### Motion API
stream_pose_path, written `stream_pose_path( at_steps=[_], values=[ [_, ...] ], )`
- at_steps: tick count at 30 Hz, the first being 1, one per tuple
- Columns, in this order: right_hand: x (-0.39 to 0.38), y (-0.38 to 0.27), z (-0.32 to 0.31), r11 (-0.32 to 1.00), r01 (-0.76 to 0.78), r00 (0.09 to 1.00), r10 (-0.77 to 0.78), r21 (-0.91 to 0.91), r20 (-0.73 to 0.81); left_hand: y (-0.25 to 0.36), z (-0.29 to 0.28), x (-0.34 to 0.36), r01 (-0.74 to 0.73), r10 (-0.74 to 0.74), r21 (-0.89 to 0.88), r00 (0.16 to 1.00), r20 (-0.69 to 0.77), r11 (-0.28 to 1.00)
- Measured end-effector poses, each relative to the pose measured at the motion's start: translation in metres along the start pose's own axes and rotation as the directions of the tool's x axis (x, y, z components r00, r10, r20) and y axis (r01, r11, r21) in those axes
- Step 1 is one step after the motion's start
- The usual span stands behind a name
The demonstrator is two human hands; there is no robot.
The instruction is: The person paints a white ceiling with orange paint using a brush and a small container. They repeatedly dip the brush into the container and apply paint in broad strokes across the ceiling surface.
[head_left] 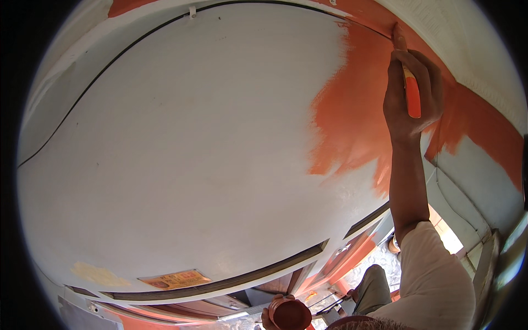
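High on the right, my right hand (417, 91) is closed around a paintbrush with an orange handle (413, 100). The brush end points up toward the top of the wall, by a black cable; its bristles are mostly hidden by my fingers. Wet-looking orange-red paint (352, 104) covers the pale grey wall (209, 137) beside that hand, with a ragged edge on its left. Low in the middle, my left hand (269, 318) grips a small round pot (290, 315), reddish-brown inside. Only part of this hand shows at the pot's left side.
The black cable (118, 56) runs along the wall's top, held by a white clip (192, 12). A cream moulded ceiling edge (440, 33) borders the upper right. Below are a dark ledge (231, 281), an orange printed plaque (175, 279) and patterned floor (379, 264).
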State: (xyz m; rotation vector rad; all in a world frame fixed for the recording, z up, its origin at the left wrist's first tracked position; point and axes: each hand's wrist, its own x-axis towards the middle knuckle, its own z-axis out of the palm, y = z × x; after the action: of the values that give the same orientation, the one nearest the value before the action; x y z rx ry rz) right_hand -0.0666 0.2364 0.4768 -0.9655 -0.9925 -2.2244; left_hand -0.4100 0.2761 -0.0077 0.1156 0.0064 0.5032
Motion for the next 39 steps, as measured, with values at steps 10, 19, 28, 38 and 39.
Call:
stream_pose_path(
  at_steps=[10,19,28,38,39],
  values=[
    [0.021,-0.041,0.019,0.988,0.095,0.993,-0.085,0.118,-0.086,0.0,0.005,-0.006,-0.036,0.037,-0.023,0.999,0.037,0.999],
    [0.041,-0.086,0.024,0.987,0.048,0.996,-0.035,0.154,-0.086,0.004,0.014,-0.01,-0.065,0.067,-0.039,0.996,0.051,0.997],
    [0.049,-0.102,0.034,0.968,0.101,0.987,-0.067,0.229,-0.148,-0.003,0.005,-0.005,-0.091,0.13,-0.151,0.952,0.277,0.984],
    [0.061,-0.124,0.035,0.951,0.153,0.978,-0.107,0.268,-0.178,0.004,0.011,-0.011,-0.092,0.1,-0.069,0.987,0.129,0.993],
    [0.06,-0.124,0.027,0.948,0.14,0.984,-0.101,0.285,-0.148,0.005,0.016,-0.013,-0.101,0.106,-0.061,0.991,0.085,0.993]
  ],
)
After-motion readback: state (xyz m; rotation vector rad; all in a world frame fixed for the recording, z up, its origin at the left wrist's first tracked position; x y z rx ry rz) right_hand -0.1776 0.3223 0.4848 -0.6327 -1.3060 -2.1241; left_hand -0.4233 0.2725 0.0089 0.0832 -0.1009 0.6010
